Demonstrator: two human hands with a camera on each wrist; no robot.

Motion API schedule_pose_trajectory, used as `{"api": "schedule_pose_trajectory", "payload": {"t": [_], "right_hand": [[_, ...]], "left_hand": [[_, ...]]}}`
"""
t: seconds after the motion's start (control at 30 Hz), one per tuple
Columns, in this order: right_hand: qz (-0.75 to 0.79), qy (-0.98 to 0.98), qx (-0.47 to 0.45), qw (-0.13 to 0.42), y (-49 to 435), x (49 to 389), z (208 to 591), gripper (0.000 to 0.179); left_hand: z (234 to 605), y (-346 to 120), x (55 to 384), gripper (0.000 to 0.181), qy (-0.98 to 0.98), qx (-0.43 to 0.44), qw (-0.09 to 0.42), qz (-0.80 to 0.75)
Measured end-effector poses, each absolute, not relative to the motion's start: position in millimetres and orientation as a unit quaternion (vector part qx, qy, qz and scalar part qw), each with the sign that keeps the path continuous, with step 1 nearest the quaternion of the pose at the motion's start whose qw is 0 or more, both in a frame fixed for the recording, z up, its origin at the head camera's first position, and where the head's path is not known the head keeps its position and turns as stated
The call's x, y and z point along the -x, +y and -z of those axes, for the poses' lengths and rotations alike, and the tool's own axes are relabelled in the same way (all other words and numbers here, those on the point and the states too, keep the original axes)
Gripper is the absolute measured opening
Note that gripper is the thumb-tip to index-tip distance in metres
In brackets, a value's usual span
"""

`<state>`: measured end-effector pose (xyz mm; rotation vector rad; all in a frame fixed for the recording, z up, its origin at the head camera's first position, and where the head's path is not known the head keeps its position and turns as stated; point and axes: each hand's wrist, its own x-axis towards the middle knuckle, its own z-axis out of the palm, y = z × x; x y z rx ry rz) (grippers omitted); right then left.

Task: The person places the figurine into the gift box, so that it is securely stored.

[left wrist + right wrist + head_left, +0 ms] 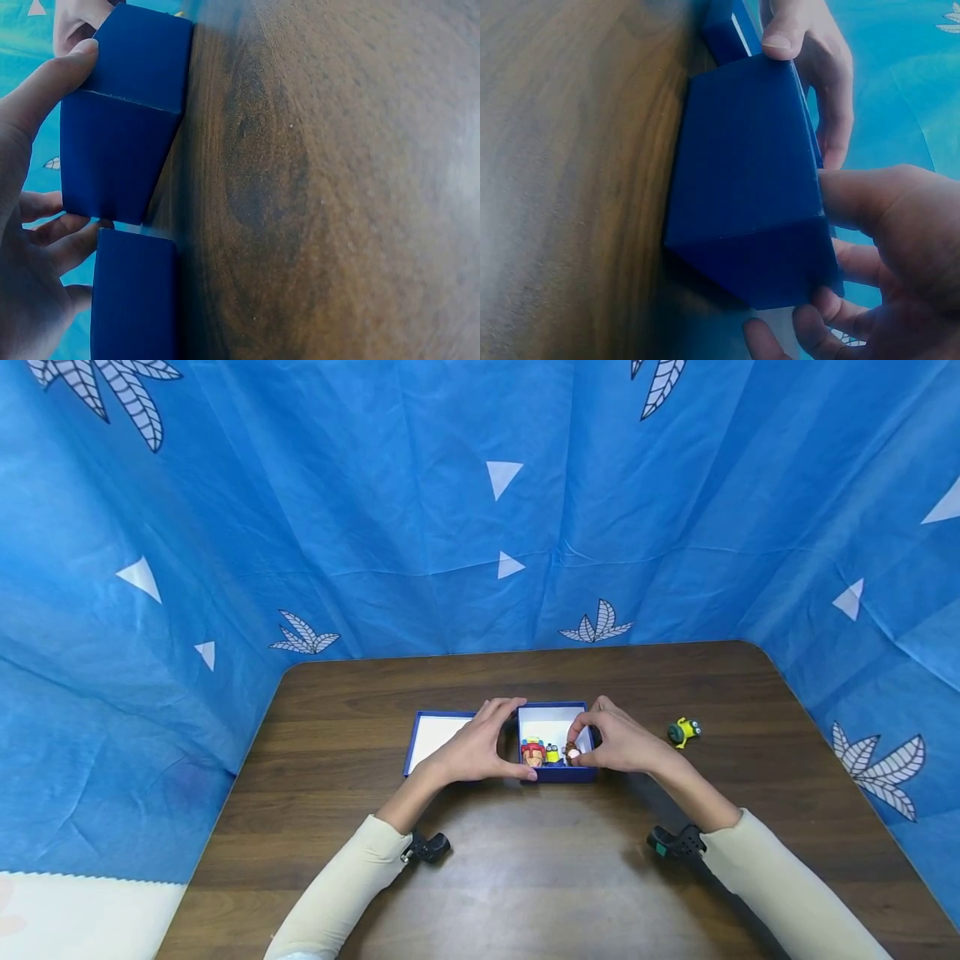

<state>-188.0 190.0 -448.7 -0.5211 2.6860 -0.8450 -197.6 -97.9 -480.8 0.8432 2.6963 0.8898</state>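
A blue box with a white inside stands on the table. My left hand holds its left end, the thumb at the front corner and the fingers spread toward the back corner. In the box's right front part, my right hand pinches a small brown-and-white toy figure. A toy figure in red and a yellow-and-blue figure sit side by side along the front of the box. From both wrist views the box walls hide the figures.
A blue-edged lid, white inside, lies just left of the box, under the left hand's fingers. A yellow-and-green toy figure lies on the wooden table to the right. Blue curtain hangs behind and at both sides.
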Motion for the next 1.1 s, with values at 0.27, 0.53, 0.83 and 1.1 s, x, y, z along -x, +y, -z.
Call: {"api": "schedule_pose_trajectory", "payload": {"t": [0.27,0.53,0.83,1.1], "right_hand": [[0.267,0.936,0.176,0.148,190,188,445,0.021],[0.276,0.931,0.191,0.140,195,187,445,0.022],[0.332,0.913,0.206,0.118,214,179,441,0.027],[0.380,0.904,0.191,0.051,240,170,444,0.035]], "left_hand": [[480,-96,197,0.124,0.907,-0.283,0.092,-0.296],[479,-96,198,0.124,0.907,-0.284,0.089,-0.298],[479,-96,197,0.124,0.907,-0.283,0.091,-0.299],[480,-97,197,0.123,0.909,-0.282,0.090,-0.294]]}}
